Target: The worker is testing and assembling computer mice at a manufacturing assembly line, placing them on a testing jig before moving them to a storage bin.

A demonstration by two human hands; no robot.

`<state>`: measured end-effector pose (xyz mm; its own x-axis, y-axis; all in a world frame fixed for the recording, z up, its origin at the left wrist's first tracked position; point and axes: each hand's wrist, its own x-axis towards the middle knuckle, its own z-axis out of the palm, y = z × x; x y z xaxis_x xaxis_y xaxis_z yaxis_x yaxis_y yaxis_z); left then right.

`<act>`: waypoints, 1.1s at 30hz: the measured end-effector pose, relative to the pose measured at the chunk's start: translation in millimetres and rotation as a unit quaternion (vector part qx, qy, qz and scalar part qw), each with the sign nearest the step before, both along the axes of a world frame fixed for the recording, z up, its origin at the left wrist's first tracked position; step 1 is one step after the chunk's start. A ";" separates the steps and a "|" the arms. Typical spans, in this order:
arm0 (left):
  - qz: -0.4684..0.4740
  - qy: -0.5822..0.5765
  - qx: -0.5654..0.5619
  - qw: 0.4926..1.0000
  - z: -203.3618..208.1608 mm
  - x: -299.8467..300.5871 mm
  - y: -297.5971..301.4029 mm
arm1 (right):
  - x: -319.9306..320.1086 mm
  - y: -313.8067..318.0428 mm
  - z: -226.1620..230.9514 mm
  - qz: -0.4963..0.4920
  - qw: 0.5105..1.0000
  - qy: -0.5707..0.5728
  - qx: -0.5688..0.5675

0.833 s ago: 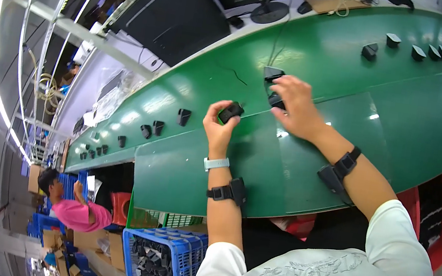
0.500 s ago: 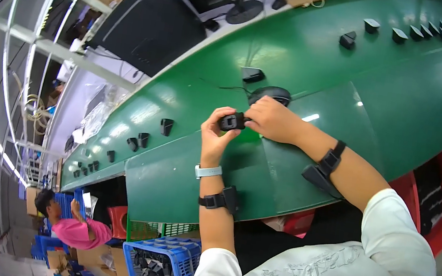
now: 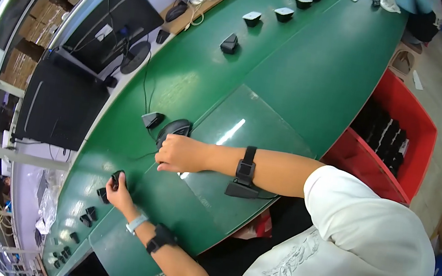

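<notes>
My left hand [image 3: 119, 196] is out over the green tabletop, its fingers closed around a small black block-shaped device [image 3: 116, 179]. Just beside it stands a similar black piece [image 3: 103, 194]. My right hand [image 3: 181, 154] is curled with its fingers bent down, and whatever they hold is hidden. A thin dark cable [image 3: 144, 157] runs across the table toward those fingers. Close behind the right hand lies a rounded black object [image 3: 175, 128], next to a black wedge-shaped device [image 3: 152, 120] with a cord.
More black pieces [image 3: 88, 215] line the table's left part; several with pale tops [image 3: 283, 13] follow the far edge. A clear sheet [image 3: 257, 123] covers part of the green table [image 3: 315, 78]. Monitors [image 3: 113, 25] stand behind it. A red bin [image 3: 427, 132] holding black parts is at the right.
My view has turned to the right. The left hand has carried the black device away from the right hand, leftward to the row of pieces. The right hand stays near the rounded black object.
</notes>
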<state>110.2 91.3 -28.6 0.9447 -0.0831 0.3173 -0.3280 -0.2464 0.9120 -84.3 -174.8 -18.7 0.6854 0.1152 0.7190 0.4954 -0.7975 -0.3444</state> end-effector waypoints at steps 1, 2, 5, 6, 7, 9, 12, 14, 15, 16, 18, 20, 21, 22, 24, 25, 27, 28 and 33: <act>0.071 -0.046 0.105 0.991 -4.1 14.0 1.1 | 1.1 0.9 -3.8 -0.002 0.999 -0.031 -0.017; 0.101 -0.092 0.202 0.970 -5.9 19.0 -0.5 | -0.2 0.1 -4.8 -0.001 0.999 -0.005 -0.039; 0.173 -0.212 0.334 0.902 -5.4 32.3 -4.8 | -2.6 -1.6 -2.2 0.020 0.999 0.028 -0.022; 0.204 -0.274 0.380 0.860 -5.1 28.7 -19.0 | -2.2 -3.5 -4.8 0.034 0.999 0.020 0.020; 0.192 -0.278 0.387 0.858 0.4 22.6 -40.4 | -2.0 -6.4 -7.1 0.035 0.999 0.016 0.027; 0.056 -0.303 0.291 0.906 16.9 9.3 -84.0 | -1.0 -6.8 -4.3 0.045 0.993 0.041 0.097; -0.184 -0.337 0.291 0.876 44.4 -18.4 -164.1 | -7.3 -17.3 -3.5 0.035 0.983 0.043 0.176; -0.279 -0.355 0.328 0.830 52.4 -12.7 -186.0 | -8.5 -10.3 7.0 0.041 0.958 0.018 0.282; -0.276 -0.357 0.328 0.830 50.8 -8.5 -193.8 | -6.4 -9.0 5.1 0.043 0.959 0.017 0.281; -0.288 -0.302 0.383 0.824 48.9 -5.9 -199.1 | -4.6 -7.7 3.6 0.023 0.960 0.016 0.280; -0.278 -0.273 0.451 0.803 48.5 -1.6 -200.2 | -4.7 -6.6 3.4 -0.002 0.962 0.042 0.269; -0.245 -0.235 0.358 0.870 45.1 -9.2 -194.4 | -2.2 -3.3 -0.4 0.006 0.965 0.017 0.262; -0.213 -0.191 0.262 0.922 46.5 -12.0 -185.8 | -0.5 -1.4 -0.6 0.013 0.966 -0.003 0.259; -0.194 -0.072 0.219 0.954 52.7 -10.6 -172.2 | 1.7 0.5 -1.3 0.008 0.965 -0.018 0.263; -0.273 0.073 -0.043 0.958 47.9 -25.9 -142.8 | -1.4 -0.5 2.0 -0.003 0.965 -0.022 0.260; -0.331 0.211 -0.306 0.867 40.6 -37.9 -131.3 | -3.2 -4.2 1.9 -0.023 0.966 -0.021 0.255; -0.358 0.208 -0.317 0.853 36.6 -78.1 -125.3 | -8.3 -16.9 -2.4 -0.028 0.964 -0.030 0.262; -0.382 0.198 -0.332 0.839 37.7 -89.2 -116.2 | -9.5 -17.0 0.1 -0.029 0.964 -0.027 0.261; -0.396 0.188 -0.330 0.836 23.8 -86.8 -75.6 | 0.3 -2.6 4.1 0.002 0.969 -0.022 0.245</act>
